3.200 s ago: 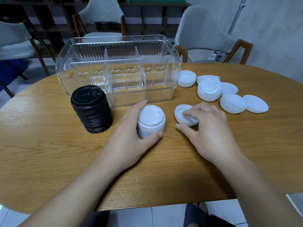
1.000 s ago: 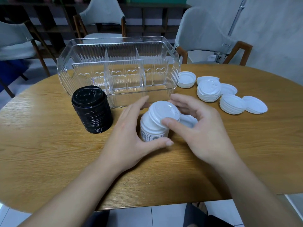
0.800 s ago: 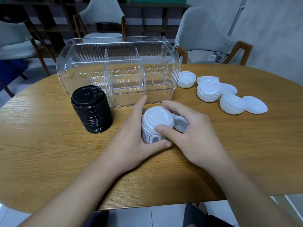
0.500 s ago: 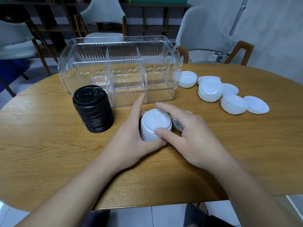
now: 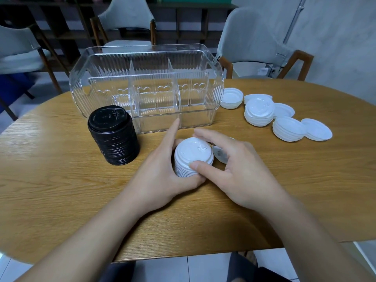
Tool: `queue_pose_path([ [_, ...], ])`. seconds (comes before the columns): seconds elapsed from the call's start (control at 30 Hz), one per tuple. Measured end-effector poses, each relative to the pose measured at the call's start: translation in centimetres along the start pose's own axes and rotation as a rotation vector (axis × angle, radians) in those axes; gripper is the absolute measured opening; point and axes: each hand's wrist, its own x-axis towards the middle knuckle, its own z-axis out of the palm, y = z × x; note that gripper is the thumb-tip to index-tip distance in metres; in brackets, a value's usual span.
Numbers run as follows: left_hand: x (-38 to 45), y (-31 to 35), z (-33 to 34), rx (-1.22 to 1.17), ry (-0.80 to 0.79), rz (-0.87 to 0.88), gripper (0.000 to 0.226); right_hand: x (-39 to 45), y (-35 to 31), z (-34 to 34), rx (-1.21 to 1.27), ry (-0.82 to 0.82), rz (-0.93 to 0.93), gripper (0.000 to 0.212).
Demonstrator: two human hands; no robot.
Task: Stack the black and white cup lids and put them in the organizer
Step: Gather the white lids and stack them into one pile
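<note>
Black lid stack (image 5: 114, 137) is sitting finished on the worktop (image 5: 61, 180), beside the empty organizer (image 5: 146, 86). Left hand (image 5: 162, 169) is cupping the white lid stack (image 5: 193, 157) to steady it; right hand (image 5: 234, 165) fingers are pinching the top lid, probably seating it. Loose white lids (image 5: 284, 119) are waiting right.

One head-worn camera looked forward and down — close over the wooden table (image 5: 61, 190), with the clear organizer (image 5: 146, 88) at twelve o'clock and chairs (image 5: 254, 37) beyond.
</note>
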Motion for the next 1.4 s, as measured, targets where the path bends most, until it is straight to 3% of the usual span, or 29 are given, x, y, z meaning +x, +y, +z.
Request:
queue_pose_path([
  [0.2,0.0,0.0,0.0,0.055,0.034,0.006,0.129,-0.1,-0.3,0.6,-0.032,0.072,0.015,0.066],
  [0.37,-0.1,0.1,0.0,0.115,0.052,0.034,0.105,-0.1,0.3,0.5,0.052,0.052,0.019,0.07],
  [0.47,0.1,-0.2,0.0,0.127,0.088,0.041,0.09,0.0,1.0,-0.3,0.076,0.143,0.053,0.053],
  [0.57,0.1,-0.2,-0.1,0.114,0.099,0.016,0.092,0.2,2.3,-1.2,-0.08,0.22,0.1,0.033],
  [0.8,0.1,0.1,0.0,0.055,0.143,-0.001,0.072,0.3,3.4,-0.3,-0.385,0.101,0.116,0.03],
  [0.93,0.1,0.1,0.0,0.049,0.157,-0.003,0.073,0.5,3.2,0.3,-0.451,0.136,0.085,0.008],
  [1.03,0.1,0.0,-0.1,0.044,0.151,0.001,0.072,0.6,3.2,0.4,-0.456,0.181,0.081,0.009],
  [1.27,0.1,0.1,-0.1,0.046,0.131,0.004,0.074,0.4,2.8,-0.4,-0.212,0.31,0.12,0.011],
  [1.4,0.0,0.3,-0.2,0.037,0.119,0.009,0.077,0.3,1.5,-1.1,0.243,0.47,0.154,0.007],
])
